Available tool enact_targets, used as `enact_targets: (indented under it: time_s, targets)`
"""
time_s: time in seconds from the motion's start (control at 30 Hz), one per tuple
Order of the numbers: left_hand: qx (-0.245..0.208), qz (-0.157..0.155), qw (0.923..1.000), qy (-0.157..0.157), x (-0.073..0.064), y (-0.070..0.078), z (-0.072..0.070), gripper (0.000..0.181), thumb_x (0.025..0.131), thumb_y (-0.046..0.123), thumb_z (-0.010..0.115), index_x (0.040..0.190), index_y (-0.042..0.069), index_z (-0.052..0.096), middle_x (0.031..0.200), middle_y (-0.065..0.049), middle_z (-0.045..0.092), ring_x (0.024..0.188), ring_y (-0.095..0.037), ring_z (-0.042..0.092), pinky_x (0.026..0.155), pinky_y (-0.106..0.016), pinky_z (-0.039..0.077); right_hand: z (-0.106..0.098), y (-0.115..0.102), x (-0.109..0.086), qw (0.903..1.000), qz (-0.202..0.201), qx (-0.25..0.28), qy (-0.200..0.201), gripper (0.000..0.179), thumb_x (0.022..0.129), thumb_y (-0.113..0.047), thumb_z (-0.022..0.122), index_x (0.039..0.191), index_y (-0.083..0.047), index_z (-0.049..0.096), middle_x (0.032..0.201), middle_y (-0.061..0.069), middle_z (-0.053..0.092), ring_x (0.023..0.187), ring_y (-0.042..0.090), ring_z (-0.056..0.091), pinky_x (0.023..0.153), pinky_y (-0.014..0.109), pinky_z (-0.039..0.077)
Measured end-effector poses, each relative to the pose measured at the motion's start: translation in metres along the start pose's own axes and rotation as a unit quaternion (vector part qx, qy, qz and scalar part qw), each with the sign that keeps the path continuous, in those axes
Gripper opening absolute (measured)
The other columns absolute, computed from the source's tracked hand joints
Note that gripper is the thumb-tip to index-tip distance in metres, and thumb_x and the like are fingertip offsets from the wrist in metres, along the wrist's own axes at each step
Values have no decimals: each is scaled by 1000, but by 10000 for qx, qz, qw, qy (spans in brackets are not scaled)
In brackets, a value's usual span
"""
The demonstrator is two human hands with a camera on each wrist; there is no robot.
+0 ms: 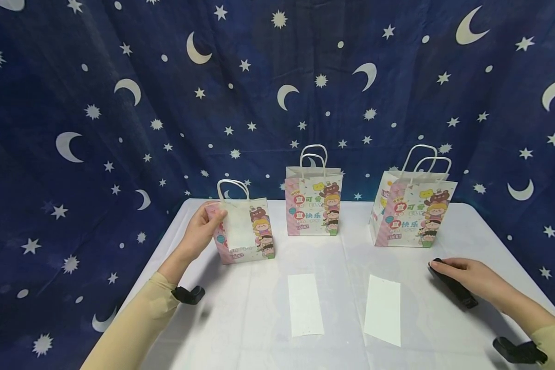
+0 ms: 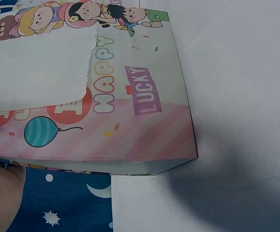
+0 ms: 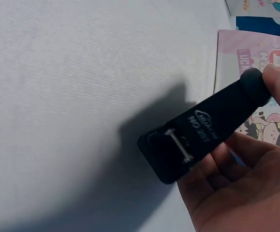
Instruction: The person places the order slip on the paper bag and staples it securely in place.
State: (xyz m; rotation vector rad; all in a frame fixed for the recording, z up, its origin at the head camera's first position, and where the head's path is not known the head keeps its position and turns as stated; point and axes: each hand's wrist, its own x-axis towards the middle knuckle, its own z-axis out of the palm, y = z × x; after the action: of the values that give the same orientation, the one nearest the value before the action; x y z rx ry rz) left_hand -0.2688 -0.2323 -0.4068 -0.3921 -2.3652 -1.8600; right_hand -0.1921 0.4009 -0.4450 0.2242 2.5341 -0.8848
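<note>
The left hand (image 1: pixel 203 228) is pinching the upper left corner of the left gift bag (image 1: pixel 265 241), its thumb lying on the printed front and its other fingers passing behind that panel. The bag is standing on the white table (image 1: pixel 250 313), leaning slightly, with its body extending to the right of the grip and its handles rising beyond the thumb. A white slip (image 1: pixel 240 228) is lying flat against the bag's front, just beside the thumb; whether the thumb is also pressing the slip cannot be told. In the left wrist view, the slip is partly covering the print, and a teal balloon is showing next to its edge.

The right hand (image 1: pixel 476 280) is grasping a black stapler (image 3: pixel 207 125). The thumb is touching its rounded end, the fingers are curling beneath it, and its broad squared end is projecting free of the grip, toward the person in the head view.

Between the hands, two more white slips (image 1: pixel 305 306) (image 1: pixel 384 310) are lying apart on the table. Behind them, the middle gift bag (image 1: pixel 313 205) and the right gift bag (image 1: pixel 411 213) are standing upright before a blue curtain (image 1: pixel 259 103).
</note>
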Motion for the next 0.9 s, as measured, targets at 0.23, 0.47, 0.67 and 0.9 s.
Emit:
enact_targets:
  time_s: [0.23, 0.47, 0.67, 0.9]
  targets:
    - [10, 19, 10000, 33, 1, -2, 0, 43, 107, 25, 58, 139, -1, 47, 126, -17, 66, 101, -10, 67, 86, -22, 55, 5, 4, 0, 9997, -148, -126, 174, 98, 100, -68, 47, 145, 18, 34, 145, 46, 32, 129, 63, 35, 97, 69, 41]
    - [-55, 54, 9999, 83, 2, -1, 1, 41, 106, 23, 59, 137, -2, 49, 123, -16, 68, 99, -10, 67, 85, -22, 55, 7, 8, 0, 9988, -266, -119, 403, 91, 101, -65, 46, 140, 17, 43, 138, 44, 43, 118, 53, 51, 91, 61, 49]
    - [-112, -30, 9997, 218, 3, -1, 1, 39, 105, 23, 62, 134, -1, 52, 116, -6, 71, 98, -10, 68, 85, -22, 55, 5, 13, 2, 9993, -131, -102, 327, 97, 100, -69, 41, 142, 18, 40, 144, 46, 33, 128, 62, 37, 97, 69, 42]
    - [-248, -158, 9988, 394, 5, 0, 2, 39, 104, 22, 64, 131, -4, 53, 116, -8, 70, 98, -10, 66, 85, -22, 54, 4, 21, 4, 9995, 79, -77, 286, 104, 100, -73, 32, 145, 22, 31, 146, 48, 26, 130, 66, 29, 99, 72, 37]
